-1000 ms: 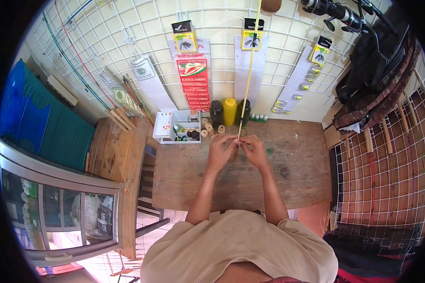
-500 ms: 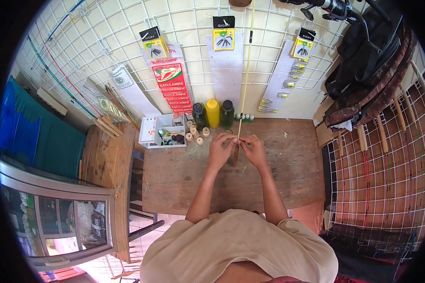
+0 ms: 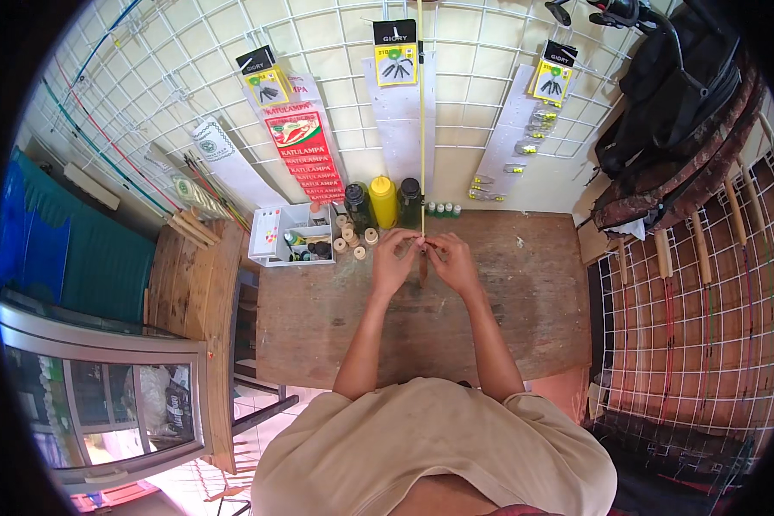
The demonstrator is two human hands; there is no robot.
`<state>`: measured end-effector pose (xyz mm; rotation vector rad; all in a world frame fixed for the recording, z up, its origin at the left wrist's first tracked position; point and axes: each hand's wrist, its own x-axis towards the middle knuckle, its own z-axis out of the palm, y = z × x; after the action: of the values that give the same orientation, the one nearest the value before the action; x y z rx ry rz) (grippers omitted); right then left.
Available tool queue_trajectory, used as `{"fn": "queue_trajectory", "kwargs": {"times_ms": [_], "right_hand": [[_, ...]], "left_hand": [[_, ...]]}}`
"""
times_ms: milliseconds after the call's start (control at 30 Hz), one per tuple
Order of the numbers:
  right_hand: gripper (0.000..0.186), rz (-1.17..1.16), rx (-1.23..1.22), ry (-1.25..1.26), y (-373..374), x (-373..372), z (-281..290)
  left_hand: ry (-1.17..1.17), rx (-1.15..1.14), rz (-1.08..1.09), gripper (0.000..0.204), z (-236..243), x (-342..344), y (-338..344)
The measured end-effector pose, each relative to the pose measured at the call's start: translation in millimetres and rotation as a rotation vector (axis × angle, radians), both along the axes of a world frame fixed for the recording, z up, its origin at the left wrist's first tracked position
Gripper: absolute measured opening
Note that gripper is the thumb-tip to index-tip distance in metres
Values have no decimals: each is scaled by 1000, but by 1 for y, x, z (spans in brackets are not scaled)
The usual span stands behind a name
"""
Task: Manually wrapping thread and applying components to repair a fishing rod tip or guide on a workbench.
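A thin yellow fishing rod (image 3: pixel 422 129) runs up from between my hands, past the wall grid to the top of the view. Its brown wooden handle (image 3: pixel 423 273) points toward me below my fingers. My left hand (image 3: pixel 394 261) is closed in a pinch on the rod just above the handle. From the other side, my right hand (image 3: pixel 453 261) pinches at the same spot, fingertips meeting those of the left. Any thread or small part between the fingertips is too small to make out. Both wrists hover over the wooden table (image 3: pixel 516 301).
Left of my hands stand wooden spools (image 3: pixel 359 253), a white divided box (image 3: pixel 271 249), a yellow bottle (image 3: pixel 383 203) and dark bottles (image 3: pixel 410 202). Small green-labelled vials (image 3: pixel 443 209) line the back edge. Packets hang on the white wall grid (image 3: pixel 482 52); a black bag (image 3: pixel 671 95) hangs right.
The rod and both hands have shifted a little to the left, and the rod stands straighter in view. The whole view has also moved slightly. Both hands keep their pinch.
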<state>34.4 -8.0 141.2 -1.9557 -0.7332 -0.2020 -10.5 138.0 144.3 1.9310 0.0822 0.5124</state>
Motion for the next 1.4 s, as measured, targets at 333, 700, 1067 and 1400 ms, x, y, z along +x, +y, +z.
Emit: {"fn": "queue_trajectory", "kwargs": {"times_ms": [333,700,1067,1400], "right_hand": [[20,16,-41,16,2,1,-2],[18,1,-34,107,4,-3,-6],[20,-3,-40,93,10,-2,-10],[19,15,49,125,15,-3,-2]], "left_hand": [[10,49,-5,16,-6,-2,8],[7,59,-5,14,3,-5,4],[-12,62,31,17,-11,-4,8],[-41,71,47,18,-14,-4,14]]}}
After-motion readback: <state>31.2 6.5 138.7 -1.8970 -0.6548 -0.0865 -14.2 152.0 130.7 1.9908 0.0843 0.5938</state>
